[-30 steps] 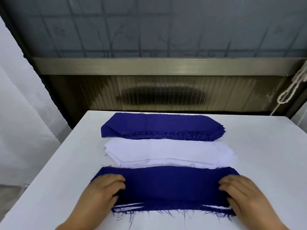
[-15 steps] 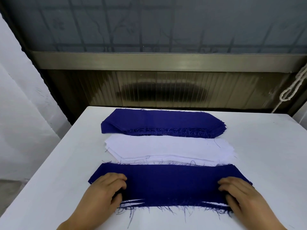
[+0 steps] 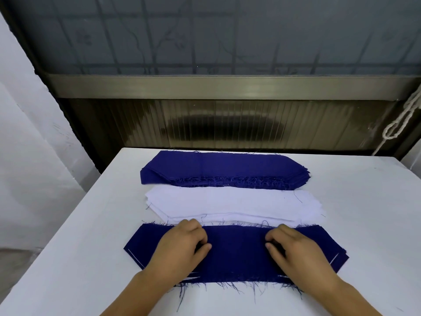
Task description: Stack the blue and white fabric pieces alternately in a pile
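A stack of blue fabric pieces point(image 3: 225, 168) lies at the far side of the white table point(image 3: 68, 258). A stack of white fabric pieces point(image 3: 234, 202) lies just in front of it. Nearest me lies the mixed pile, topped by a blue piece point(image 3: 237, 252) with frayed edges; thin white edges peek out beneath it. My left hand point(image 3: 182, 244) rests on the left-middle of this top blue piece and my right hand point(image 3: 295, 248) on its right-middle. Both have loosely bent fingers, tips on the cloth. The piece lies flat.
A dark corrugated wall panel point(image 3: 227, 124) and a metal ledge point(image 3: 227, 86) stand behind the table's far edge. A white knotted cord point(image 3: 397, 126) hangs at the right. White sheeting point(image 3: 34, 144) covers the left side.
Both hands have slid from the outer ends of the top blue piece inward toward its middle. The piece's pointed ends now lie uncovered and flat.
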